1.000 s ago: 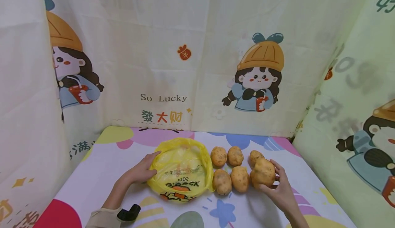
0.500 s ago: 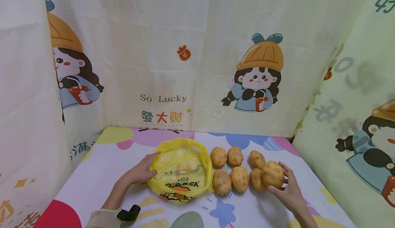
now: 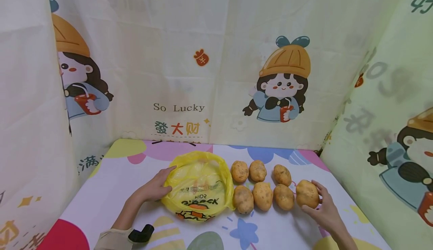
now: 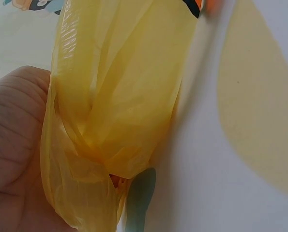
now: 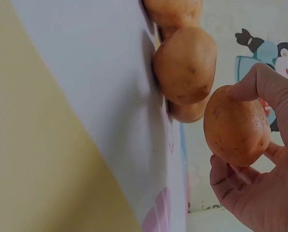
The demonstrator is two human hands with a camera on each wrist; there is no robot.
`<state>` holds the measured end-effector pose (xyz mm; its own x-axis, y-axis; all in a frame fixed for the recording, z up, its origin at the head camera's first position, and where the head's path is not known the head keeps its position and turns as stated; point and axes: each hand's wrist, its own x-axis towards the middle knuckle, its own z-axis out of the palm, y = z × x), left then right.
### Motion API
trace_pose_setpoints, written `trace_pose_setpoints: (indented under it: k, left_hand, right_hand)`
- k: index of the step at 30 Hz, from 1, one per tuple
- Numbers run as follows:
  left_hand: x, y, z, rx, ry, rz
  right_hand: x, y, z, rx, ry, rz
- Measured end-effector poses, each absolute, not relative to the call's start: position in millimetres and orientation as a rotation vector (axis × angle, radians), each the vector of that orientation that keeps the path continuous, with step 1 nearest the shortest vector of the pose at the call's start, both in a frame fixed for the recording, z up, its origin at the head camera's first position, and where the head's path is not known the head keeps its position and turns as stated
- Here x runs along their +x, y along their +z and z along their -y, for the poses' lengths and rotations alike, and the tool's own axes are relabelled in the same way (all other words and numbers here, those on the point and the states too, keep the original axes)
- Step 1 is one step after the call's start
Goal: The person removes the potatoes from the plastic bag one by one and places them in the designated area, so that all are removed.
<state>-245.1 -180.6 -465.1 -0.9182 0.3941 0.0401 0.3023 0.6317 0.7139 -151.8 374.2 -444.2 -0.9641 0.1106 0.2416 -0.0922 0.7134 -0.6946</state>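
Note:
My right hand [image 3: 324, 208] grips a potato [image 3: 307, 194] between thumb and fingers at the right end of the potatoes. In the right wrist view this held potato [image 5: 235, 126] is raised off the cloth, thumb on one side and fingers on the other. A yellow plastic bag [image 3: 199, 175] with a printed cartoon stands in the middle, its mouth spread wide. Its left side is held by my left hand [image 3: 157, 184], with the thumb and index finger at the rim. The left wrist view shows the bag's film [image 4: 129, 96] hiding the left fingertips.
Several potatoes lie on the patterned tablecloth [image 3: 118, 182] in two rows right of the bag, among them a front one [image 3: 283, 197] and a back one [image 3: 282, 175]. Printed cloth walls [image 3: 220, 92] enclose the table at the back and sides.
My right hand has carried its potato to the right, away from over the front-row potato, which now shows fully. My left hand and the bag have stayed in place.

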Motion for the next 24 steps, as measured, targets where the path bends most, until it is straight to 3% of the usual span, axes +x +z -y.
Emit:
trace_pose_setpoints:
  k: [17, 24]
  left_hand:
    - [-247, -465, 181, 0.570, 1.171, -2.721]
    - [-246, -466, 180, 0.561, 1.167, -2.718]
  right_hand:
    - [-171, -456, -395, 0.142, 1.009, 2.767]
    - [-175, -459, -400, 0.033, 1.086, 2.909]
